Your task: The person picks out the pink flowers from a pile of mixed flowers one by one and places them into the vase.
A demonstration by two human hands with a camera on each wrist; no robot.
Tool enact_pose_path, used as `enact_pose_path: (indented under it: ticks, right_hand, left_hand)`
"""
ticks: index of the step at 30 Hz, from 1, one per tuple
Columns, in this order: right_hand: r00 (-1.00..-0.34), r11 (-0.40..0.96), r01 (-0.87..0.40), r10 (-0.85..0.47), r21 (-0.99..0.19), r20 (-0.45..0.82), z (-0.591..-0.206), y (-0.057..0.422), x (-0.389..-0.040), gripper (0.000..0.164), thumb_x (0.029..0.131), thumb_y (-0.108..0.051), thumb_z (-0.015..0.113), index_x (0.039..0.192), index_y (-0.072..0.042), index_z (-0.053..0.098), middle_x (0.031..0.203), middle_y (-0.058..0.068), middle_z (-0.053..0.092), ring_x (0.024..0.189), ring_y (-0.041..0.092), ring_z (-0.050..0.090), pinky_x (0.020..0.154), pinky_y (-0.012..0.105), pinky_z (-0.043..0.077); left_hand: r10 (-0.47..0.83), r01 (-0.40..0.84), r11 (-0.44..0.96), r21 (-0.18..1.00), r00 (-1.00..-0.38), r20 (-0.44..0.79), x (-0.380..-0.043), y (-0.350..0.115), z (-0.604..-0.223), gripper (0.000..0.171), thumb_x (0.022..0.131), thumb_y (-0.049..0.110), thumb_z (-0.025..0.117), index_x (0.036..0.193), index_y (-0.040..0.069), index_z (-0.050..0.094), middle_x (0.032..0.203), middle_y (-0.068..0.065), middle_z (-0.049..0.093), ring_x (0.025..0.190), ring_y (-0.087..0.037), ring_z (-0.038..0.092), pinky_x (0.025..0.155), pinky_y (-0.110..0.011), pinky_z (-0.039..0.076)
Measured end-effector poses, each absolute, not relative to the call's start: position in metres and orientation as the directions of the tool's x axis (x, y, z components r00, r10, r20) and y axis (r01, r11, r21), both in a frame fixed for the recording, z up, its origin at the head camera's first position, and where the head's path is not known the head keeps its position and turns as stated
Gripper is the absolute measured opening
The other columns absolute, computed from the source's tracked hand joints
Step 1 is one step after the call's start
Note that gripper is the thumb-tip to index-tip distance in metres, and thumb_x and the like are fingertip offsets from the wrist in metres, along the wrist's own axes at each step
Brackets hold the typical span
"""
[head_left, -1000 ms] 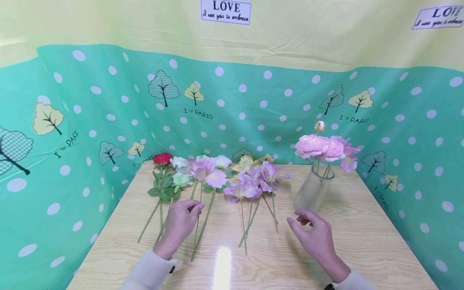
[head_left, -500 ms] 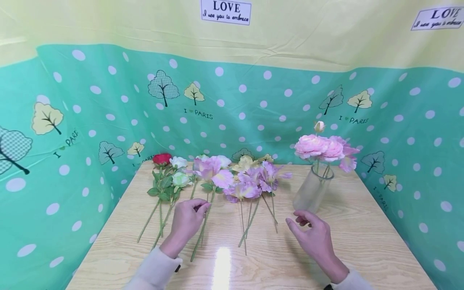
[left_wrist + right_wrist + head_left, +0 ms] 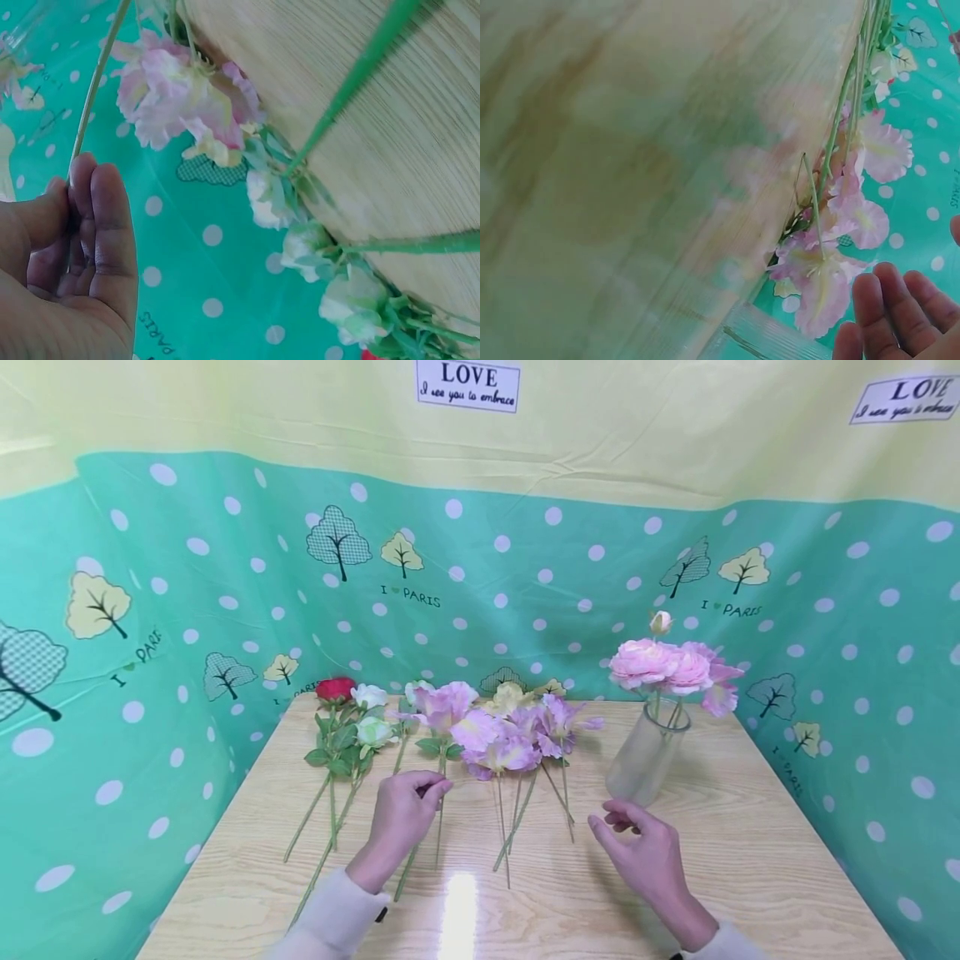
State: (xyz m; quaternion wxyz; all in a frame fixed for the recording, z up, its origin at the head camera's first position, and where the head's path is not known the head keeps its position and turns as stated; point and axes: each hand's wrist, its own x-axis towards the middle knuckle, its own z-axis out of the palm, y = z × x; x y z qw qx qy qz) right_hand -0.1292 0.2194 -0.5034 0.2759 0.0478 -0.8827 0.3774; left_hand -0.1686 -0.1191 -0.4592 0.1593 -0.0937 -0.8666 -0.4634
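My left hand [image 3: 408, 814] pinches the thin green stem [image 3: 97, 82] of a pale purple iris between thumb and fingers. Its ruffled bloom [image 3: 450, 710] leans toward the back of the table, overlapping other flowers in the head view. On the right, a clear glass vase [image 3: 643, 760] stands with pink ranunculus blooms [image 3: 663, 664], a small bud and a pink-purple iris in it. Just in front of the vase base my right hand [image 3: 645, 852] hovers, fingers loosely bent and holding nothing. The right wrist view shows its fingertips [image 3: 870, 296] beside the ribbed glass.
Left on the wooden table [image 3: 225, 893] lie a red rose [image 3: 335, 688] and white roses [image 3: 375, 732], stems toward me. Several purple irises [image 3: 517, 743] and a pale yellow flower [image 3: 508, 696] lie in the middle. A green dotted curtain [image 3: 480, 602] surrounds the table.
My left hand has moved right with the iris, its bloom now nearer the other purple irises and uncovering more of the white roses. The right hand has shifted only slightly; the vase stays put.
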Motion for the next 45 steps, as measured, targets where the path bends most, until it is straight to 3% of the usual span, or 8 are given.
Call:
enact_pose_path:
  ticks: [3, 10, 16, 24, 34, 40, 45]
  right_hand:
    - [-0.854, 0.703, -0.282, 0.126, -0.653, 0.504, -0.504, 0.217, -0.127, 0.024, 0.079, -0.017, 0.089, 0.099, -0.008, 0.078, 0.081, -0.007, 0.074, 0.074, 0.018, 0.069, 0.069, 0.037, 0.056]
    - [-0.847, 0.714, -0.315, 0.086, -0.625, 0.525, -0.506, 0.214, -0.124, 0.023, 0.078, -0.017, 0.09, 0.097, -0.013, 0.078, 0.085, -0.002, 0.076, 0.077, 0.018, 0.071, 0.07, 0.044, 0.059]
    - [-0.851, 0.719, -0.32, 0.068, -0.617, 0.52, -0.506, 0.211, -0.122, 0.025, 0.078, -0.019, 0.091, 0.098, -0.014, 0.077, 0.09, -0.002, 0.077, 0.081, 0.019, 0.071, 0.071, 0.045, 0.059]
    - [-0.862, 0.716, -0.323, 0.048, -0.62, 0.505, -0.503, 0.205, -0.12, 0.025, 0.079, -0.019, 0.09, 0.099, -0.012, 0.077, 0.092, 0.002, 0.077, 0.082, 0.02, 0.071, 0.072, 0.045, 0.059]
    - [-0.861, 0.708, -0.328, 0.048, -0.625, 0.507, -0.501, 0.201, -0.12, 0.025, 0.079, -0.02, 0.09, 0.099, -0.012, 0.078, 0.092, 0.001, 0.077, 0.083, 0.02, 0.071, 0.074, 0.047, 0.059]
    - [-0.857, 0.704, -0.345, 0.035, -0.621, 0.515, -0.5, 0.198, -0.121, 0.025, 0.078, -0.018, 0.09, 0.099, -0.011, 0.078, 0.093, 0.002, 0.077, 0.083, 0.019, 0.071, 0.074, 0.047, 0.059]
    - [-0.854, 0.697, -0.35, 0.036, -0.625, 0.519, -0.499, 0.196, -0.122, 0.025, 0.077, -0.018, 0.09, 0.098, -0.011, 0.078, 0.092, 0.0, 0.077, 0.083, 0.017, 0.07, 0.074, 0.046, 0.058]
  left_hand:
    - [0.024, 0.297, 0.541, 0.787, -0.94, 0.339, -0.167, -0.114, -0.458, 0.005, 0.09, 0.009, 0.079, 0.087, 0.007, 0.081, 0.068, 0.003, 0.07, 0.055, -0.007, 0.058, 0.05, -0.023, 0.051]
    - [0.033, 0.308, 0.501, 0.808, -0.941, 0.338, -0.168, -0.103, -0.459, 0.005, 0.09, 0.009, 0.079, 0.085, 0.006, 0.08, 0.068, -0.003, 0.071, 0.055, -0.01, 0.06, 0.049, -0.023, 0.051]
    - [0.069, 0.332, 0.468, 0.819, -0.937, 0.341, -0.167, -0.093, -0.458, 0.004, 0.09, 0.007, 0.078, 0.087, 0.005, 0.08, 0.068, 0.001, 0.07, 0.057, -0.016, 0.064, 0.049, -0.022, 0.052]
    - [0.11, 0.382, 0.45, 0.807, -0.921, 0.375, -0.166, -0.081, -0.458, 0.004, 0.09, 0.004, 0.078, 0.087, 0.003, 0.08, 0.066, -0.002, 0.07, 0.053, -0.003, 0.057, 0.048, -0.023, 0.05]
    - [0.139, 0.403, 0.41, 0.818, -0.914, 0.381, -0.164, -0.066, -0.457, 0.003, 0.09, 0.004, 0.078, 0.091, 0.002, 0.08, 0.077, -0.007, 0.075, 0.056, -0.014, 0.064, 0.05, -0.023, 0.052]
    - [0.151, 0.408, 0.409, 0.816, -0.912, 0.381, -0.164, -0.058, -0.456, 0.004, 0.09, 0.006, 0.078, 0.088, 0.004, 0.08, 0.078, -0.005, 0.075, 0.055, -0.002, 0.057, 0.05, -0.023, 0.051]
    - [0.151, 0.425, 0.42, 0.802, -0.904, 0.4, -0.164, -0.05, -0.455, 0.005, 0.089, 0.008, 0.079, 0.088, 0.004, 0.08, 0.077, -0.004, 0.075, 0.057, 0.0, 0.057, 0.051, -0.022, 0.051]
